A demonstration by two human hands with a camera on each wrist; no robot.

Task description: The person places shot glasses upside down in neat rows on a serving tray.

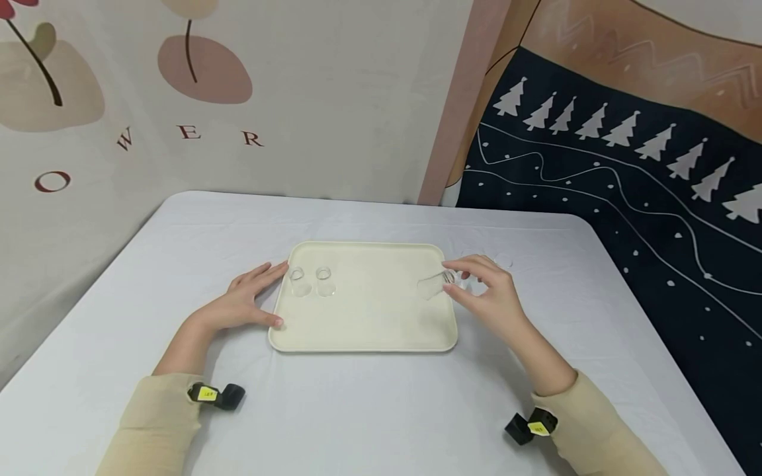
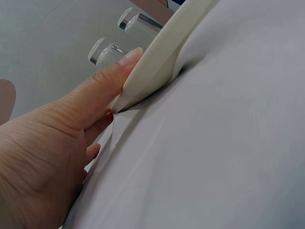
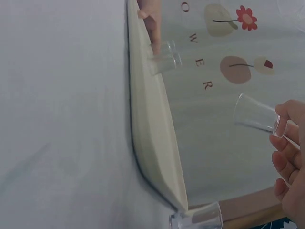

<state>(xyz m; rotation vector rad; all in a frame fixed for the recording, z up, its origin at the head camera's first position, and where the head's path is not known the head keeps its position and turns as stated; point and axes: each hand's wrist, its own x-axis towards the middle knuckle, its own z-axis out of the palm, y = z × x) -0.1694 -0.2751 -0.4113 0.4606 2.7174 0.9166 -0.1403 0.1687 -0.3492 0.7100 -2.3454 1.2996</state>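
Note:
My right hand [image 1: 485, 284] pinches a clear shot glass [image 1: 431, 285] by its thick base, thumb against fingers. The glass tilts over the tray's right side, its wide mouth facing down and left. My left hand [image 1: 241, 303] rests at the left edge of the cream tray [image 1: 369, 345], fingers fairly straight. In the left wrist view, its thumb [image 2: 107, 78] lies against the tray rim. Two more shot glasses, a left one [image 1: 300, 285] and a right one [image 1: 325, 284], stand upside down side by side on the tray's left part.
Right of the tray, partly behind my right hand, are more clear glasses [image 1: 505, 260], faint against the cloth. One upright glass [image 3: 198, 218] shows in the right wrist view. White cloth [image 1: 357, 410] covers the table; printed curtains [image 1: 333, 99] hang behind.

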